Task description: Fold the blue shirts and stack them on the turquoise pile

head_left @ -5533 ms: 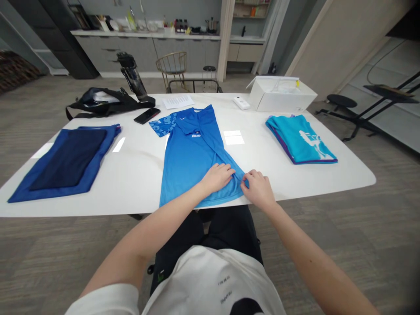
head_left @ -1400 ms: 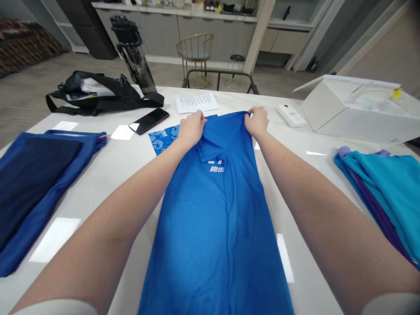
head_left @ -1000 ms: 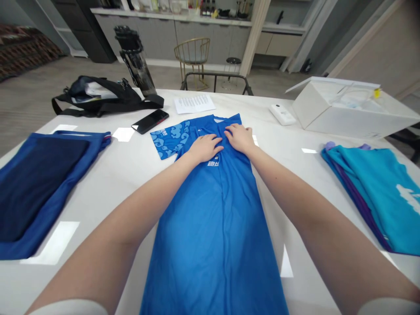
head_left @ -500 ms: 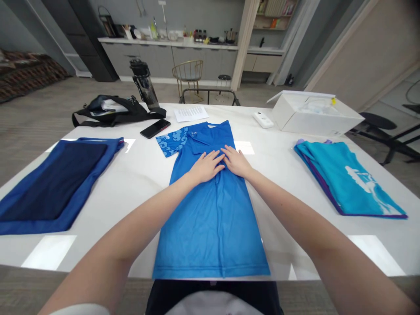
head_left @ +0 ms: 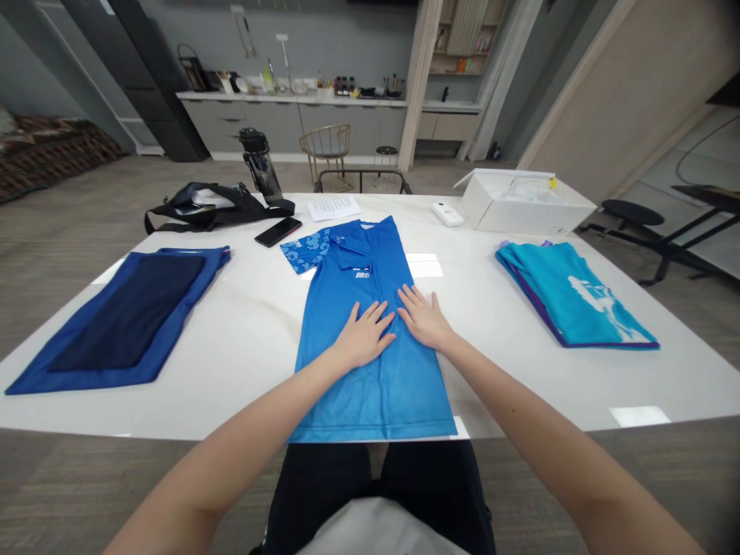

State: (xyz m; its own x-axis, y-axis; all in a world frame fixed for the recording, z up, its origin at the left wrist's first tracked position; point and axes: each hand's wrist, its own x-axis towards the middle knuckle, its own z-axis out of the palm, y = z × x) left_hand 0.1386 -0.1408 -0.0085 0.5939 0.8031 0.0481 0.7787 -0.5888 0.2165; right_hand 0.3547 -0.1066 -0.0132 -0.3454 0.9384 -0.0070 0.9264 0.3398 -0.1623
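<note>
Across the middle of the white table (head_left: 260, 331), reaching its near edge, lies the blue shirt (head_left: 387, 381); left hand (head_left: 363, 338) and right hand (head_left: 426, 321) rest spread on it, gripping nothing; it should handle light, limp and slightly slippery, best taken by hem (head_left: 381, 432) and shoulder (head_left: 388, 230).
</note>
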